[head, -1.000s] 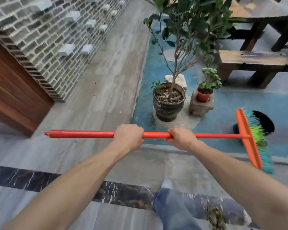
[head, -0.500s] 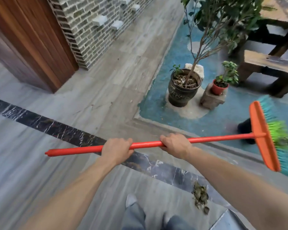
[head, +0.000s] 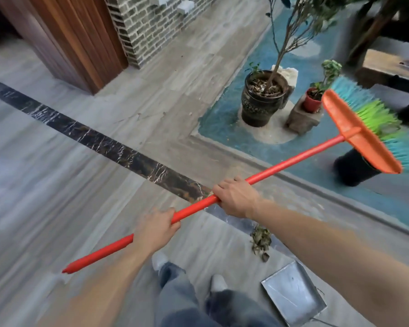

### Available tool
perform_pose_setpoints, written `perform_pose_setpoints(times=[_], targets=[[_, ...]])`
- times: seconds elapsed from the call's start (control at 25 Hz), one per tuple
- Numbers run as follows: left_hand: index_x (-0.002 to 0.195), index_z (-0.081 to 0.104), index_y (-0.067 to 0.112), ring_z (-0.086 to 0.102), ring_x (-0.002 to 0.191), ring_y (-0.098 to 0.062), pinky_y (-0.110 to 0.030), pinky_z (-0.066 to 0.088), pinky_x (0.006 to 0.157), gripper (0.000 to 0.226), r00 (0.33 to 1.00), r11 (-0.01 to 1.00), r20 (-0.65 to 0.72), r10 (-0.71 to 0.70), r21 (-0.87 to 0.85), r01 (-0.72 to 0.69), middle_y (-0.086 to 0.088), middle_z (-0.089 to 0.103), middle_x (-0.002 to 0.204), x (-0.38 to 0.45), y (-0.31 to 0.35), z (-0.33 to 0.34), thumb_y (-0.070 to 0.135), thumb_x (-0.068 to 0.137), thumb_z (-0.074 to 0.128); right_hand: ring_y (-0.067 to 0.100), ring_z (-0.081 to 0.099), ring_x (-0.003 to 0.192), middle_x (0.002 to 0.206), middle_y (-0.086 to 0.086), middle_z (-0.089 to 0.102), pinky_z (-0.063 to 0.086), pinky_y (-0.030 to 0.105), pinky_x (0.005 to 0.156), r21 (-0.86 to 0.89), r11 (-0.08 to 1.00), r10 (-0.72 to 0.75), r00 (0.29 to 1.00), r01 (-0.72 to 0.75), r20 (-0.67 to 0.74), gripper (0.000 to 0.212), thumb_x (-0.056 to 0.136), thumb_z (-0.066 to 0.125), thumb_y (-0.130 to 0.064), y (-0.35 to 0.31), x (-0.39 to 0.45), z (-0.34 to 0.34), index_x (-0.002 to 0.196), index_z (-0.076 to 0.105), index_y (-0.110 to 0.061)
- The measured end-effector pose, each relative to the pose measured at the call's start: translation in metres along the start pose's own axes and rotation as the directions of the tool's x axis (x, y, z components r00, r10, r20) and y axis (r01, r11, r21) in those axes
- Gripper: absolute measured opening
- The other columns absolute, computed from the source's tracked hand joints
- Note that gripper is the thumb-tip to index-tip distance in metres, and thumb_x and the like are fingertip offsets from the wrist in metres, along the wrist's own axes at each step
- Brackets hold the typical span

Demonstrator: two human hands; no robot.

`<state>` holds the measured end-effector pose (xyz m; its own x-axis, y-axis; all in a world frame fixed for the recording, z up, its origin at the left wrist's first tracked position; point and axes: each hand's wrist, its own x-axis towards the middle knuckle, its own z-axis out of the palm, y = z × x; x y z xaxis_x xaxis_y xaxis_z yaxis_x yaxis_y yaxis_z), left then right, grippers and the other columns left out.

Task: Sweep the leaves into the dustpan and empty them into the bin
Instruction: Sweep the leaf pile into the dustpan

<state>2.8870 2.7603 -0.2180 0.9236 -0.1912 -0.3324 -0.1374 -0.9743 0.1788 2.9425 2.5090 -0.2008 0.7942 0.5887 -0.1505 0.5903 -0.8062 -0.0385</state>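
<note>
Orange broom [head: 264, 175] held slanted, head upper right

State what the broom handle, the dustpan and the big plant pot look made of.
Broom handle: likely plastic or coated metal, uniform glossy orange-red. Dustpan: looks like sheet metal, flat dull grey with thin folded edges. Big plant pot: probably glazed ceramic, dark, shiny, with embossed patterning.

The leaf pile [head: 260, 240] is lying on the floor just beyond the dustpan [head: 293, 293] — the bin [head: 349, 169] is standing farther off to the right, partly hidden behind the broom head [head: 356, 131], with two potted plants [head: 262, 97] left of it.
</note>
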Motion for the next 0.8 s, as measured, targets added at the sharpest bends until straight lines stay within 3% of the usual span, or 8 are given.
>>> perform_pose_setpoints(times=[0.2,0.36,0.48,0.68,0.8], targets=[[0.088,0.057,0.026,0.062,0.073,-0.024,-0.03,0.045,0.059,0.027,0.991,0.991,-0.04,-0.128,-0.044,0.126,0.002,0.058,0.069,-0.078,0.051,0.034,0.048,0.084,0.042,0.03,0.06,0.099,0.099,0.006,0.067,0.04,0.038,0.079,0.01,0.999,-0.044,0.998,0.044,0.045,0.021,0.083,0.055,-0.032,-0.02,-0.062,0.001,0.098,0.06,-0.017],[0.089,0.058,0.027,0.065,0.08,-0.024,-0.03,0.044,0.061,0.028,0.984,0.978,0.014,-0.177,-0.111,0.178,0.0,0.066,0.08,-0.127,0.085,0.054,0.05,0.087,0.042,0.028,0.06,0.101,0.1,0.003,0.067,0.041,0.038,0.083,0.023,0.998,-0.058,0.994,0.056,0.098,0.023,0.082,0.054,-0.035,-0.034,-0.109,0.012,0.1,0.059,-0.02],[0.09,0.058,0.029,0.065,0.08,-0.022,-0.029,0.038,0.06,0.031,0.981,0.974,0.042,-0.19,-0.12,0.194,0.004,0.059,0.073,-0.171,0.116,0.084,0.055,0.089,0.042,0.027,0.061,0.099,0.097,0.002,0.067,0.041,0.037,0.084,0.014,0.995,-0.098,0.985,0.097,0.144,0.024,0.08,0.053,-0.035,-0.047,-0.154,0.031,0.097,0.062,-0.02],[0.082,0.05,0.031,0.062,0.077,-0.021,-0.033,0.046,0.067,0.035,0.974,0.907,0.181,-0.138,-0.371,0.197,0.006,0.059,0.074,-0.231,0.162,0.142,0.066,0.086,0.047,0.024,0.06,0.099,0.094,0.0,0.067,0.04,0.035,0.082,-0.019,0.985,-0.166,0.968,0.172,0.187,0.022,0.077,0.054,-0.035,-0.054,-0.229,0.052,0.094,0.062,-0.022],[0.083,0.048,0.032,0.062,0.074,-0.022,-0.035,0.047,0.066,0.034,0.98,0.867,0.152,-0.126,-0.463,0.183,0.004,0.059,0.073,-0.274,0.206,0.168,0.065,0.087,0.046,0.026,0.059,0.096,0.093,0.001,0.067,0.042,0.037,0.083,-0.041,0.985,-0.157,0.974,0.166,0.165,0.022,0.076,0.058,-0.033,-0.052,-0.276,0.068,0.093,0.065,-0.021]])
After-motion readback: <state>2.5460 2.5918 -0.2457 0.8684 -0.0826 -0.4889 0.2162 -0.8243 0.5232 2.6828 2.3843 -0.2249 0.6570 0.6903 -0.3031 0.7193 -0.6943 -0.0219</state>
